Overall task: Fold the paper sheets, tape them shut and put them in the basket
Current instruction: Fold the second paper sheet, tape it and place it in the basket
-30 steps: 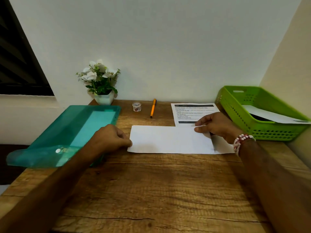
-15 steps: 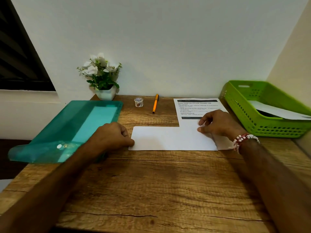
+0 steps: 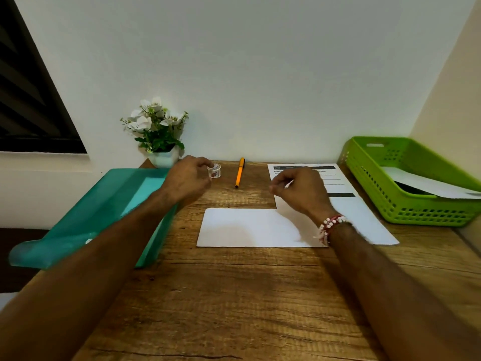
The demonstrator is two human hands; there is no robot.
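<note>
A folded white sheet (image 3: 250, 227) lies flat on the wooden table (image 3: 234, 295), its right end overlapping a printed sheet (image 3: 341, 185). Neither hand touches it. At the back of the table my left hand (image 3: 187, 178) pinches a small clear tape roll (image 3: 215, 171) with its fingertips. My right hand (image 3: 302, 191) hovers over the printed sheet with loosely curled fingers, holding nothing. At the right stands the green basket (image 3: 369, 178), with a white paper (image 3: 429, 185) lying inside it.
A teal plastic folder (image 3: 104, 209) hangs over the table's left edge. An orange pen (image 3: 239, 173) lies just right of the tape roll. A potted white flower (image 3: 161, 131) stands at the back left against the wall.
Both hands have left the folded sheet. The left hand moved back to the tape roll and took hold of it; the right hand lifted off the paper and hovers.
</note>
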